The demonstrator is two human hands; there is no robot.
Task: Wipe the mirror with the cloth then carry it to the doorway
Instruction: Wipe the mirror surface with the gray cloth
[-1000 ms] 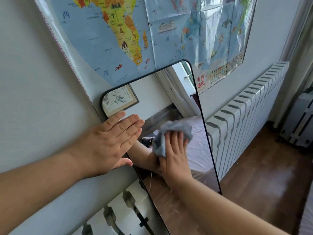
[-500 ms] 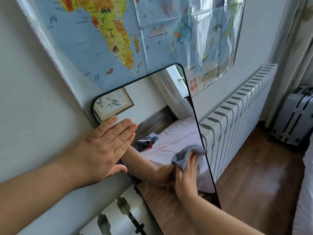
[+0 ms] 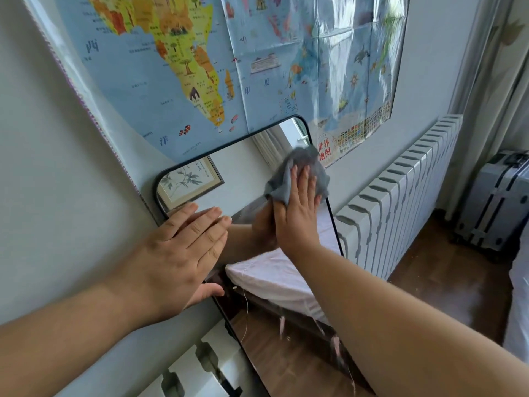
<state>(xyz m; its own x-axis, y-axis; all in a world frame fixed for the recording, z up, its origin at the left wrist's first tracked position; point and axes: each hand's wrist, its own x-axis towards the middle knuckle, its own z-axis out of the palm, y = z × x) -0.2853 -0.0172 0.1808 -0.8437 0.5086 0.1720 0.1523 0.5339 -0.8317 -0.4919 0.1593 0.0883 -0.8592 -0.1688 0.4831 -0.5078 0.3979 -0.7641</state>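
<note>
A tall black-framed mirror (image 3: 246, 167) leans against the wall, its top overlapping a world map. My right hand (image 3: 297, 213) presses a grey cloth (image 3: 303, 164) flat against the glass near the mirror's upper right corner. My left hand (image 3: 183, 253) lies flat with fingers spread on the mirror's left edge, thumb hooked around the frame. The glass reflects a bed, a framed picture and my arms.
A world map (image 3: 257, 67) hangs on the wall above. A white radiator (image 3: 400, 190) runs along the wall to the right of the mirror. A grey suitcase (image 3: 498, 202) stands on the wooden floor (image 3: 446, 287) at far right, beside a curtain.
My right hand has swept the cloth from the mirror's lower right edge up to its upper right corner. The left hand stays on the left edge.
</note>
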